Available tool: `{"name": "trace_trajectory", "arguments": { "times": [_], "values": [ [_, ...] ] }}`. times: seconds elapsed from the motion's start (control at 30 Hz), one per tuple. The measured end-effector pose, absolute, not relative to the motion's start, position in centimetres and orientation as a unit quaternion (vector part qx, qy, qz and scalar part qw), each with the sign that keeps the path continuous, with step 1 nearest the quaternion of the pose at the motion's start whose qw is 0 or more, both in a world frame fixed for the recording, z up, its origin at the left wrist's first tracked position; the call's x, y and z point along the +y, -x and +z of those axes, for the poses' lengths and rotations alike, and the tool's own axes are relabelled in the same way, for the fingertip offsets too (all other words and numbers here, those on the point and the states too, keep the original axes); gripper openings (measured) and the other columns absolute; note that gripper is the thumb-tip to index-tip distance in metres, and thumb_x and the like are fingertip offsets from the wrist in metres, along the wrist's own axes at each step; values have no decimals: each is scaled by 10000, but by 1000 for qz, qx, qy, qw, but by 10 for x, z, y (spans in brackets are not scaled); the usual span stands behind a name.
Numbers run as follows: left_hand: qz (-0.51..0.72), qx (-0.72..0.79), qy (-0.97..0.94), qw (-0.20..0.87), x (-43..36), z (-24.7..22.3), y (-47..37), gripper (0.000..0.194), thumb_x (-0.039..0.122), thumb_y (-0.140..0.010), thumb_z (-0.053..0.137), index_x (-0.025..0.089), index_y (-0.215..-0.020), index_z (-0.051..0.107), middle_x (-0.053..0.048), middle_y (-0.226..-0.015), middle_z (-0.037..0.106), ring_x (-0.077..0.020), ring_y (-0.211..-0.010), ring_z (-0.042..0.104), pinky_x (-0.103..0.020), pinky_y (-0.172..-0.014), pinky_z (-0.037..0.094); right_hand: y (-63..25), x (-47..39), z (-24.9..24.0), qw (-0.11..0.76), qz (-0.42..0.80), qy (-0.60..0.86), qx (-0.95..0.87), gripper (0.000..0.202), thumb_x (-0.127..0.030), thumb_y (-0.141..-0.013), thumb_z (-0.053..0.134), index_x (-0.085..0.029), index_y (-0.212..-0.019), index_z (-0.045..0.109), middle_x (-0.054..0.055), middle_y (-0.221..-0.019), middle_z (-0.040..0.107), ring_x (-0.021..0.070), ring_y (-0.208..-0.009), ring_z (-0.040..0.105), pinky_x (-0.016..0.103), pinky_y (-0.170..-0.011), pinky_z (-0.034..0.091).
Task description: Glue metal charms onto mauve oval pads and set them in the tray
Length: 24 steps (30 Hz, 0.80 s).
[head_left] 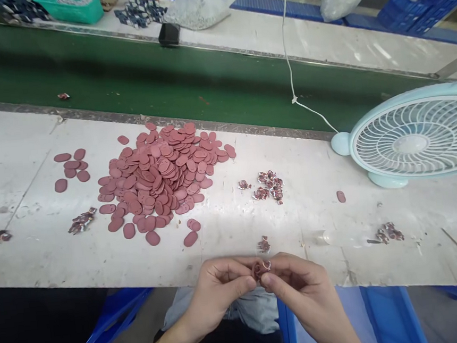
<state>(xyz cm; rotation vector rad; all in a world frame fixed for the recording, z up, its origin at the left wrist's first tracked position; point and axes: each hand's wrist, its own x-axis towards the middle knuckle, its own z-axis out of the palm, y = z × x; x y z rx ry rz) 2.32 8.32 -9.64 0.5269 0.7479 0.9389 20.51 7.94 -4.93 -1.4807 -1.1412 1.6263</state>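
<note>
Just over the table's front edge, my left hand (220,287) and my right hand (298,283) pinch one small reddish-brown piece with a white edge (261,268) between thumbs and fingertips. Its exact kind is too small to tell. Right beyond my fingers lies a similar brown-and-white piece (263,244). Farther off sits a cluster of such pieces (270,186). To the left spreads a large heap of flat oval reddish-brown pieces (160,172), some with tiny holes.
A light-blue fan (410,145) stands at the right, its white cord (288,54) crossing the green belt (126,95). More small pieces (389,232) lie at right and others (81,220) at left. A teal basket (78,11) and plastic bag (202,5) are across the belt.
</note>
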Motion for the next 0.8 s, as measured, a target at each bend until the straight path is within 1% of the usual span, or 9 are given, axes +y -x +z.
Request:
{"name": "trace_trajectory", "arguments": {
  "times": [0.1, 0.27, 0.43, 0.57, 0.73, 0.8],
  "values": [
    [435, 350, -241, 794, 84, -96, -24, 33, 165, -810, 795, 185, -785, 803, -75, -1042, 819, -224, -957, 751, -333, -896, 559, -207, 80, -49, 315, 612, 566, -454, 115, -339, -888, 753, -251, -957, 780, 32, -927, 736, 167, -813, 687, 264, -711, 560],
    [442, 351, -248, 787, 85, -92, -25, 37, 166, -817, 788, 180, -788, 806, -89, -1066, 813, -240, -985, 749, -345, -899, 568, -208, 81, -49, 331, 619, 561, -438, 91, -334, -882, 760, -246, -901, 769, 4, -795, 696, 153, -761, 679, 246, -684, 563],
    [444, 355, -267, 778, 85, -87, -24, 50, 155, -824, 781, 188, -809, 815, -91, -1102, 805, -238, -1009, 748, -336, -907, 571, -207, 78, -53, 341, 594, 561, -464, 101, -295, -887, 756, -276, -983, 779, 29, -954, 751, 181, -849, 710, 274, -727, 585],
    [444, 364, -277, 771, 86, -86, -24, 56, 157, -827, 781, 195, -813, 821, -90, -1104, 802, -244, -1036, 742, -330, -913, 571, -205, 77, -56, 366, 610, 551, -436, 83, -295, -888, 754, -278, -963, 785, 27, -918, 760, 172, -810, 706, 260, -692, 581],
    [447, 379, -280, 761, 86, -84, -25, 66, 148, -820, 785, 200, -807, 823, -79, -1094, 802, -224, -1028, 738, -312, -913, 574, -202, 75, -62, 401, 616, 544, -406, 100, -281, -881, 761, -293, -977, 788, 35, -967, 774, 190, -864, 722, 293, -753, 605],
    [448, 381, -279, 759, 86, -84, -25, 71, 142, -820, 782, 200, -803, 822, -79, -1094, 802, -224, -1030, 738, -311, -912, 578, -201, 74, -64, 409, 615, 542, -401, 96, -276, -876, 766, -288, -967, 793, 39, -950, 779, 188, -850, 724, 288, -744, 606]
  ]
}}
